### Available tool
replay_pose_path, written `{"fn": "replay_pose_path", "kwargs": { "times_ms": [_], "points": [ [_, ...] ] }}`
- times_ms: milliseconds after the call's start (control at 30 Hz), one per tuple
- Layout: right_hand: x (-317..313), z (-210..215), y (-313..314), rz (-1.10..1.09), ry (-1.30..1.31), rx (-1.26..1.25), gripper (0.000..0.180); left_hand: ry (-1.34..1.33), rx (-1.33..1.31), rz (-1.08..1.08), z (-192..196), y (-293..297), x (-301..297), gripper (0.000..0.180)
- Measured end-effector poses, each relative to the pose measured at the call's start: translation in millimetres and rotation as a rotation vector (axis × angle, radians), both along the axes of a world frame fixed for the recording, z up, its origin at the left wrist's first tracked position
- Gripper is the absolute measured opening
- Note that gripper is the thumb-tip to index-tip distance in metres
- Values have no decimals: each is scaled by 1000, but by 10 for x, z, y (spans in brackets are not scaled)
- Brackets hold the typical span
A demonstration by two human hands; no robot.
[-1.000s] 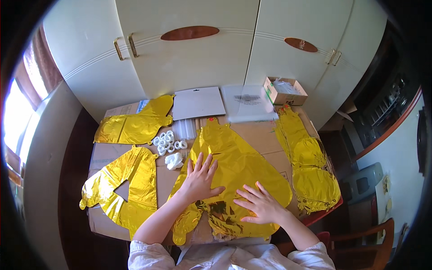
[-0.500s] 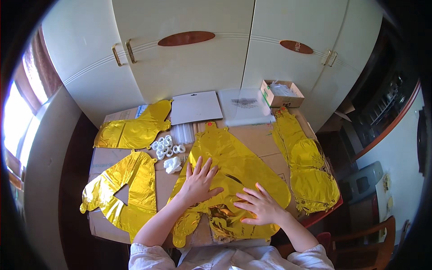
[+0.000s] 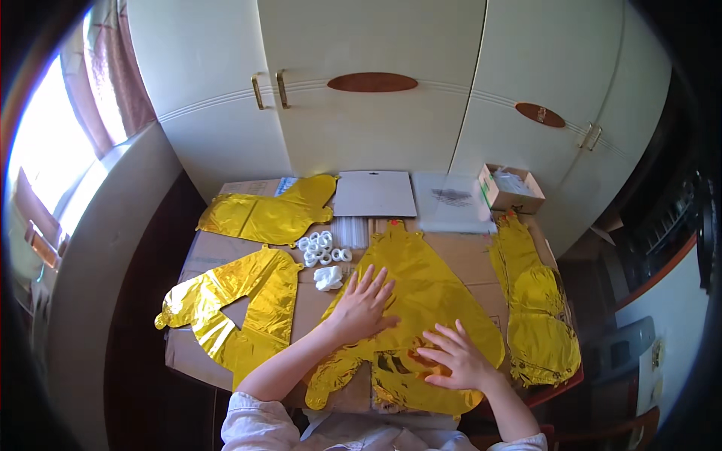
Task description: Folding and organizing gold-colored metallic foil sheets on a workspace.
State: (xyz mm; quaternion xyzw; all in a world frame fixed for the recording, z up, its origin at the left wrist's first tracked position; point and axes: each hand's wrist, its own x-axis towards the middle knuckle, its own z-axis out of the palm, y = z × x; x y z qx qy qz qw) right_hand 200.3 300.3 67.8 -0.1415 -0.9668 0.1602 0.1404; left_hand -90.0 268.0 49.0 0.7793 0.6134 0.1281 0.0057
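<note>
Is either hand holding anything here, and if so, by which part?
Nothing is held: the left hand and right hand are open, palms down, over the large gold foil piece.

Left grip (image 3: 366, 308) and right grip (image 3: 456, 359) over gold foil balloon (image 3: 436, 282)

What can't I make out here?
All in the head view:
Middle gold foil piece: patches hidden by left hand and right hand.
Holed gold foil piece: lower part partly behind the left forearm.
Clear plastic sheet: print too small.
Cardboard box: bottom hidden by its contents.
</note>
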Motion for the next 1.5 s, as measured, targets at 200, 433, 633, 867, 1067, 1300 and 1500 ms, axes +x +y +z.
{"fn": "replay_pose_path", "kwargs": {
  "times_ms": [200,433,633,867,1067,1300,1500],
  "points": [
    [-498,1358,18,437,431,-397,37,228,4,201,201,299,-1260,51],
    [-754,2131,-764,877,846,-925,41,-204,-20,576,112,633,-2210,47],
    [-718,2465,-599,1345,834,-848,16,-167,332,654,-132,567,-2511,45],
    [-2453,1518,493,887,156,-1056,37,-692,437,814,-526,391,-2663,37],
    [-3933,226,1104,116,-38,28,41,-1132,496,787,-409,657,-2573,32],
    [-4384,-248,1106,234,-251,528,17,-1227,480,859,-435,573,-2692,31],
    [-4491,-12,1105,73,-264,426,13,-1115,349,739,-264,422,-2707,34]
  ]
}}
